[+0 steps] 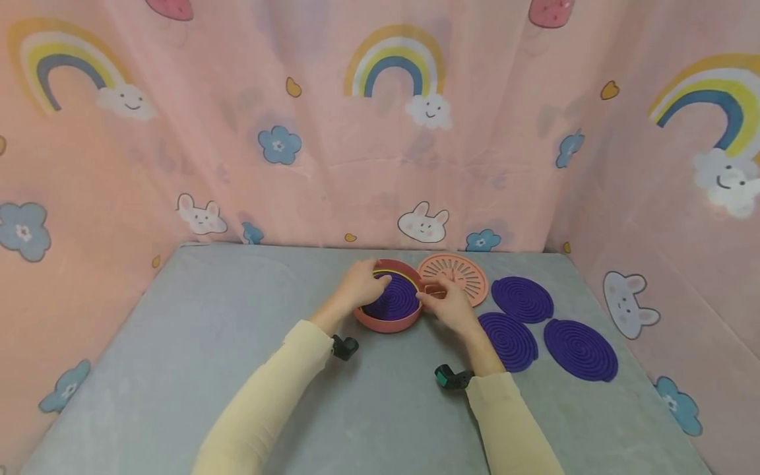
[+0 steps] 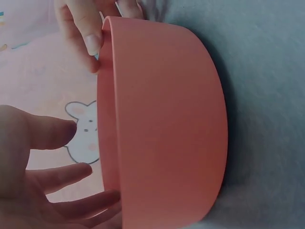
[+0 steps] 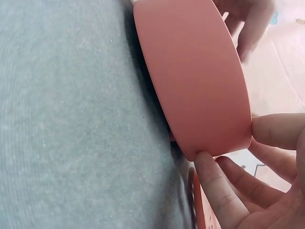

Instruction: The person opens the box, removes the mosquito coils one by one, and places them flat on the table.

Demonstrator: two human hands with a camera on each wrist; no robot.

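A round reddish-pink bowl (image 1: 388, 325) with a smooth curved wall stands on the table, and a purple spiral-ridged coaster (image 1: 393, 298) lies inside it. A yellow edge shows along the bowl's inner far side. My left hand (image 1: 359, 287) is over the left rim; in the left wrist view its fingers (image 2: 71, 179) are spread, with some fingertips reaching inside the rim and the thumb apart from it. At the right side my right hand (image 1: 449, 305) holds the bowl's wall, its thumb at the rim and a fingertip (image 3: 206, 164) low on the outside.
Right of the bowl lies an orange-pink slotted disc (image 1: 472, 280), partly behind my right hand. Three more purple spiral coasters, one of them far right (image 1: 580, 349), lie flat on the grey table (image 1: 208, 349). Patterned pink cloth (image 1: 332, 178) hangs around the table's back and sides.
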